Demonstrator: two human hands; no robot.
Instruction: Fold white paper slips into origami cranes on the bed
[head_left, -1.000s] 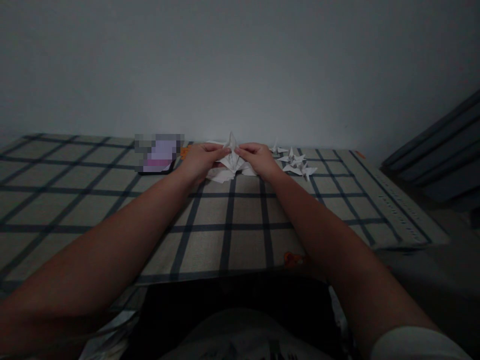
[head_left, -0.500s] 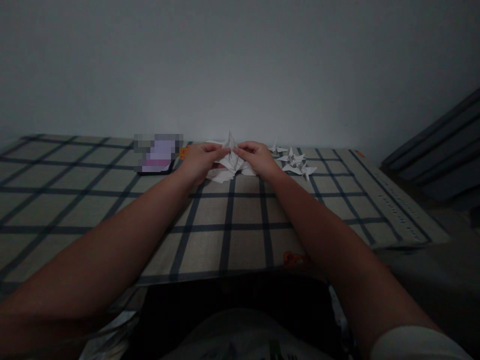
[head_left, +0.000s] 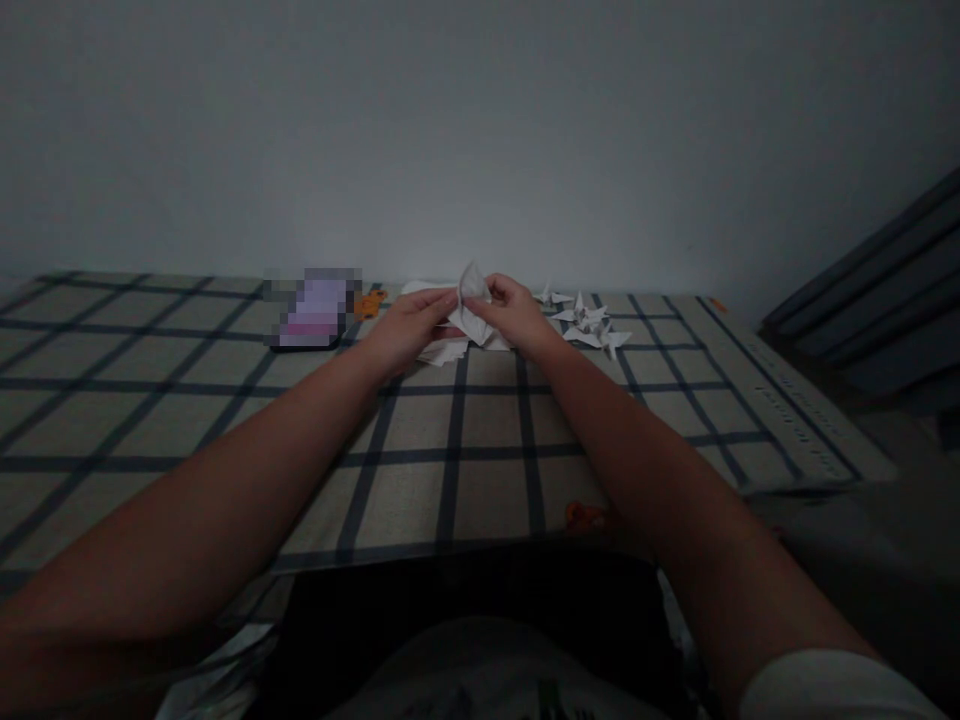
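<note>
In the head view, the left hand [head_left: 405, 325] and the right hand [head_left: 523, 318] both pinch a white, creased, folded paper piece [head_left: 472, 280] between thumb and fingers, its pointed tip upward. It is held just above loose white paper sheets [head_left: 444, 352] on the surface [head_left: 487, 420], which is draped in beige cloth with dark blue checks. Small, spiky white folded-paper figures [head_left: 589, 322] lie beside the right hand; a small orange object [head_left: 370, 304] sits near the left.

Lettering [head_left: 796, 430] on the checked tablecloth [head_left: 491, 415] is too blurred to read.
</note>
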